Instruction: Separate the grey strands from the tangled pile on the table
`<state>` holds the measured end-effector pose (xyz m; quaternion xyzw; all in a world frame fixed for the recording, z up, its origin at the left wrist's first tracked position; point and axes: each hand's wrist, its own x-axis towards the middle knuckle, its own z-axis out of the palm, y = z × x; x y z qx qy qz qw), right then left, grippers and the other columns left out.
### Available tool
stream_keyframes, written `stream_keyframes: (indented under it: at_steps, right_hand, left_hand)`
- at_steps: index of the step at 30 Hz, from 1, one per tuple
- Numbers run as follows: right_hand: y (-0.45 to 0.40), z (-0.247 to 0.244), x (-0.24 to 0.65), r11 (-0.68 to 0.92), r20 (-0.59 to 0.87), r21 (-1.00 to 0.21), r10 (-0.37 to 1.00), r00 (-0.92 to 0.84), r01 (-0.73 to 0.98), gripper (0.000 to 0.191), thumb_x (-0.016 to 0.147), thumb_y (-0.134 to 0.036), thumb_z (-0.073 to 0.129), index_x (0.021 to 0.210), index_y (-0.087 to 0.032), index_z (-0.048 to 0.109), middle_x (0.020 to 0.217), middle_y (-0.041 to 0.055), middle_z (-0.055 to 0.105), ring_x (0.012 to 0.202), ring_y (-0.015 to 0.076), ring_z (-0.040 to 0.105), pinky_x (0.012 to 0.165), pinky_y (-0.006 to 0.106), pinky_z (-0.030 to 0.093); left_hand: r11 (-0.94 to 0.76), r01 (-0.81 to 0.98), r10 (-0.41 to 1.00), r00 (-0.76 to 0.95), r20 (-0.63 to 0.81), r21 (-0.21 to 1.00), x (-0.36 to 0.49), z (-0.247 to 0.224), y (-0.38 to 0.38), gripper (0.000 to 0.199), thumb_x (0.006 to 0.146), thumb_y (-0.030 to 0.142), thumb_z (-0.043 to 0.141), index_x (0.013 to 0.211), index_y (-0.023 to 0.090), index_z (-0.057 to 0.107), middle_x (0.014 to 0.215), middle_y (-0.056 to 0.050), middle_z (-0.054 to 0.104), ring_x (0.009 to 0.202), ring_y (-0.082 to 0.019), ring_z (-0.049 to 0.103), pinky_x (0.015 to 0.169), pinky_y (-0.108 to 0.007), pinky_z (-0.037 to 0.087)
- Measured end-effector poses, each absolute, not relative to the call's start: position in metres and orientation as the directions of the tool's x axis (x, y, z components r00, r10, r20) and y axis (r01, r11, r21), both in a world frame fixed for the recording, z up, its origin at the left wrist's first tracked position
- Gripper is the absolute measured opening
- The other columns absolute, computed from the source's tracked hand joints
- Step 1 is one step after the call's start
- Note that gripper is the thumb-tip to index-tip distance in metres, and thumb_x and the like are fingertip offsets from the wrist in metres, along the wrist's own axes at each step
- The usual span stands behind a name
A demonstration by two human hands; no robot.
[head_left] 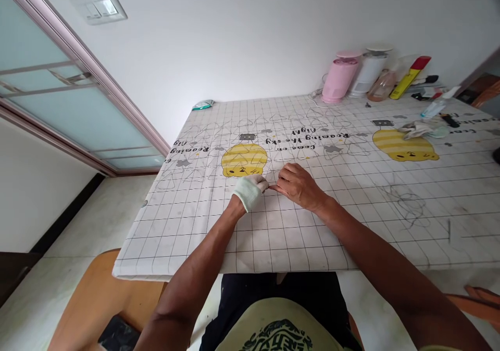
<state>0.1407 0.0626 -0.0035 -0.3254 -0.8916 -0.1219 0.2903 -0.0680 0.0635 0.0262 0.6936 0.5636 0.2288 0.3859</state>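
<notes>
My left hand, in a pale glove, is closed above the checked tablecloth, just below a printed yellow bear balloon. Close to its right, my bare right hand is closed too, one finger reaching toward the gloved fingertips. Whatever lies between the fingertips is too small to make out. Thin bent wire pieces are spread on the cloth beyond my hands. A loose tangle of thin wire lies to the right.
A pink cylinder, a white cylinder, bottles and a yellow-red container stand along the back right. Crumpled gloves lie before them. A green packet is at the back left corner. A wooden chair is at the lower left.
</notes>
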Motion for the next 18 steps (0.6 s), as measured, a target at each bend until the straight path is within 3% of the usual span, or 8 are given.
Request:
stream_keyframes:
  at_steps: [4, 11, 18]
  right_hand:
    - [0.065, -0.004, 0.144, 0.755, 0.59, 0.074, 0.494, -0.639, 0.652, 0.036, 0.103, -0.032, 0.07, 0.069, -0.022, 0.063, 0.075, 0.0044, 0.058, 0.082, 0.0231, 0.048, 0.07, 0.04, 0.039]
    - [0.064, 0.0, 0.148, 0.785, 0.588, -0.044, 0.521, -0.619, 0.618, 0.037, 0.097, -0.042, 0.077, 0.067, -0.023, 0.065, 0.072, 0.0035, 0.059, 0.081, 0.0234, 0.049, 0.069, 0.039, 0.039]
    - [0.063, 0.002, 0.149, 0.791, 0.557, 0.009, 0.504, -0.66, 0.611, 0.04, 0.103, -0.033, 0.07, 0.065, -0.023, 0.062, 0.069, 0.0035, 0.058, 0.079, 0.0231, 0.05, 0.067, 0.039, 0.039]
  left_hand:
    - [-0.098, 0.617, 0.943, 0.307, -0.124, 0.781, -0.072, 0.025, 0.064, 0.026, 0.086, 0.029, 0.057, 0.061, 0.024, 0.055, 0.066, 0.0, 0.058, 0.07, -0.019, 0.054, 0.062, -0.031, 0.038]
    - [-0.134, 0.618, 0.927, 0.354, -0.122, 0.774, -0.077, 0.026, 0.066, 0.023, 0.085, 0.033, 0.057, 0.064, 0.024, 0.058, 0.07, 0.0, 0.062, 0.073, -0.019, 0.057, 0.064, -0.031, 0.041]
    - [-0.142, 0.637, 0.913, 0.38, -0.149, 0.757, -0.083, 0.034, 0.064, 0.022, 0.083, 0.029, 0.058, 0.062, 0.024, 0.059, 0.069, -0.001, 0.064, 0.073, -0.02, 0.058, 0.065, -0.031, 0.043]
